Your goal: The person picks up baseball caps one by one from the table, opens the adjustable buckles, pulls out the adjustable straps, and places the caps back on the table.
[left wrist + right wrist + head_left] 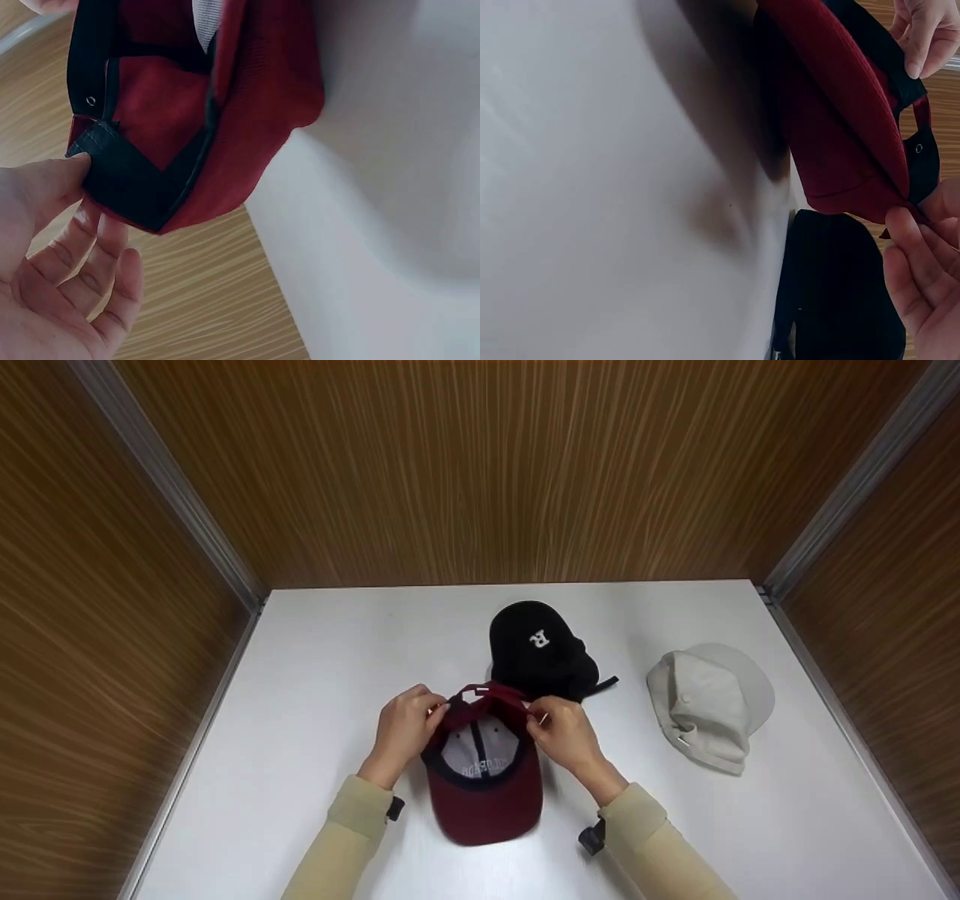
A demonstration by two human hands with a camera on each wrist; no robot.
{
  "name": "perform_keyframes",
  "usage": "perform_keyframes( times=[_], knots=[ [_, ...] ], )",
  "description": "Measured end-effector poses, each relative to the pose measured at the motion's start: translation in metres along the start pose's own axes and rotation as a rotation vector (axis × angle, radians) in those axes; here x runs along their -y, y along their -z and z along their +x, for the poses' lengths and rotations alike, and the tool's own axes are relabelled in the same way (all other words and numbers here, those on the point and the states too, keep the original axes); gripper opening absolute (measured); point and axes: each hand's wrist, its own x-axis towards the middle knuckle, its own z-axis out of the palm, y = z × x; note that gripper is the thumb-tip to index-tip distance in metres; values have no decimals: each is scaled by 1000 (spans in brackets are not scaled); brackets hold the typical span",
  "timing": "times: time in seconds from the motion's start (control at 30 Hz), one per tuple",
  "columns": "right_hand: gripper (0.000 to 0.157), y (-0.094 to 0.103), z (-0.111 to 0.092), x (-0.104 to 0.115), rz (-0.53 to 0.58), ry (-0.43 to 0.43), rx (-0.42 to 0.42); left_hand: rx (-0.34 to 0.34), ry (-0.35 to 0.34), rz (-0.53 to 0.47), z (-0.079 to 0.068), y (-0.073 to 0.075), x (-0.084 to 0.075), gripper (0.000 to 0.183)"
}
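1. Between the two hands, over the near half of the worktop [322, 660], is the red cap [486, 802], hollow side facing up, brim towards the person.
2. The left hand [405, 727] and right hand [566, 735] each pinch its rear edge, either side of the strap [481, 690], a hold that probably keeps the back opening spread.
3. The black cap [536, 656] lies just beyond; the beige cap [709, 705] sits well apart rightward, seemingly leaving elbow room.
4. White and smooth, the worktop meets a wood-grain back wall [487, 472]; grey strips [180, 502] edge the side walls [97, 622].
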Motion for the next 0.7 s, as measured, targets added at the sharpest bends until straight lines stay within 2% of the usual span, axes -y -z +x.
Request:
perform_keyframes(
  times=[0.17, 0.3, 0.5, 0.7],
  knots=[
    [14, -1, -2, -2, -25, -31, 19, 18, 0, -9, -2, -4, 1, 6],
    [18, -3, -2, -3, -98, -36, 9, 36, -4, -18, -4, -8, 1, 6],
    [25, -4, 3, 0, -252, 36, -9, 52, -21, -14, -7, -12, -1, 6],
    [26, -7, 11, 3, -346, 98, -2, 63, -24, -17, -7, -13, -2, 6]
  ],
)
